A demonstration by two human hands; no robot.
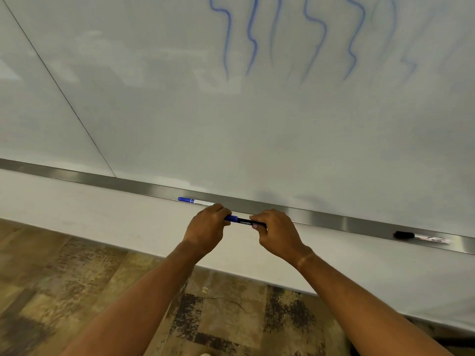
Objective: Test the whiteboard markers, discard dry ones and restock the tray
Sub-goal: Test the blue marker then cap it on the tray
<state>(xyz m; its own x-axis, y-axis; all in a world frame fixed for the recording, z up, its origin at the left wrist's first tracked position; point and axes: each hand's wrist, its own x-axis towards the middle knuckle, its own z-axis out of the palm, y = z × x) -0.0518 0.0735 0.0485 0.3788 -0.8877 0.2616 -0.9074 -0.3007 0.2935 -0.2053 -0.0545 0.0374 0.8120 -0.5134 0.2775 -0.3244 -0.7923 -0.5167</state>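
Observation:
A blue-capped marker with a black barrel (243,222) is held level between both hands, just in front of the metal tray (321,219) under the whiteboard (180,111). My left hand (208,228) grips its blue cap end. My right hand (276,231) grips the barrel end. A second blue marker (194,200) lies in the tray just left of my left hand. A black-capped marker (421,237) lies in the tray at the far right. Several wavy blue test lines (282,34) run down the board above.
White wall (102,222) runs below the tray. Patterned brown carpet (77,291) covers the floor beneath. A thin seam (59,88) crosses the board on the left.

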